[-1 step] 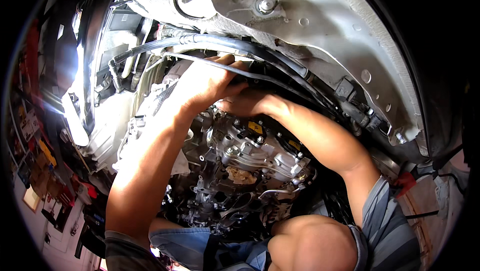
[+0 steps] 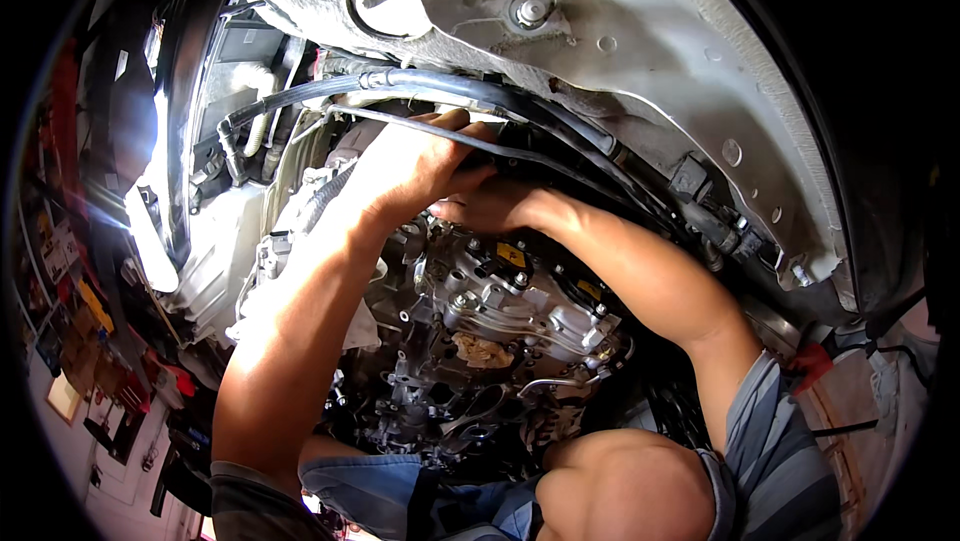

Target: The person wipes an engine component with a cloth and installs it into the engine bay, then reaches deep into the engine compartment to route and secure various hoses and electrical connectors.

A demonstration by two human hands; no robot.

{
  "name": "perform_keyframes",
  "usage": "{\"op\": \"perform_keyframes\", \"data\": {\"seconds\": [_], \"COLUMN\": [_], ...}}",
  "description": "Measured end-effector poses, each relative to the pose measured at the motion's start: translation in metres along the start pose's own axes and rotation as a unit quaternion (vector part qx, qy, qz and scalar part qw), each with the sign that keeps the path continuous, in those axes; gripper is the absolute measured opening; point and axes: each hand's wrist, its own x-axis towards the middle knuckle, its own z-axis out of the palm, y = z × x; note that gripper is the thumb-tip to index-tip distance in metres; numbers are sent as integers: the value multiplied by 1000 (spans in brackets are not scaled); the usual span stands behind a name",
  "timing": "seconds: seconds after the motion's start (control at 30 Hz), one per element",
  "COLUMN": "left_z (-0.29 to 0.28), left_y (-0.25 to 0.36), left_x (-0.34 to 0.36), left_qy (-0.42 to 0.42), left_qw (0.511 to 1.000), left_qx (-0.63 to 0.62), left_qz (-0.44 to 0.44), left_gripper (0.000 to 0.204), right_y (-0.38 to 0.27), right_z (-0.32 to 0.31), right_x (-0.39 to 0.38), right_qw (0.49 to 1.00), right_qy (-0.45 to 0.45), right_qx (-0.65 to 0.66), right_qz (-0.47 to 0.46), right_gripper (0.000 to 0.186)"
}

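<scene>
My left hand (image 2: 425, 156) reaches in at the top back of an exposed engine (image 2: 500, 311), its fingers curled beneath a thin metal line (image 2: 390, 116) that crosses over them. Just below and right of it, my right hand (image 2: 490, 206) is bent inward at the engine's rear edge, fingers partly behind my left hand. Whatever the fingertips grip is hidden. Thick dark hoses (image 2: 480, 91) arch above both hands, and yellow labels (image 2: 510, 254) sit on dark parts just below them.
A grey metal body panel (image 2: 640, 61) spans the top. At left stand a bright work lamp (image 2: 155, 201) and shelving with tools (image 2: 75, 281). Coiled dark cables (image 2: 670, 411) lie right of the engine. Blue clothing (image 2: 370, 476) and a rounded patch of bare skin (image 2: 625, 491) fill the lower edge.
</scene>
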Motion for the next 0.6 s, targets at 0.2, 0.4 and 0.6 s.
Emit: {"op": "perform_keyframes", "data": {"seconds": [0.2, 0.4, 0.6], "left_z": [2, -5, 1], "left_y": [-2, 4, 1], "left_x": [0, 0, 1], "left_qy": [-5, -2, -11], "left_qw": [1000, 1000, 1000], "left_qx": [0, -3, -2], "left_qz": [-10, -2, -10], "left_gripper": [30, 33, 34], "right_y": [1, 9, 23], "right_z": [-2, 4, 15], "right_x": [4, 5, 13], "right_qw": [998, 998, 998], "right_qy": [-49, 18, 19], "right_qx": [-12, -35, -13], "right_qz": [22, -42, -66], "right_gripper": [37, 33, 31]}}
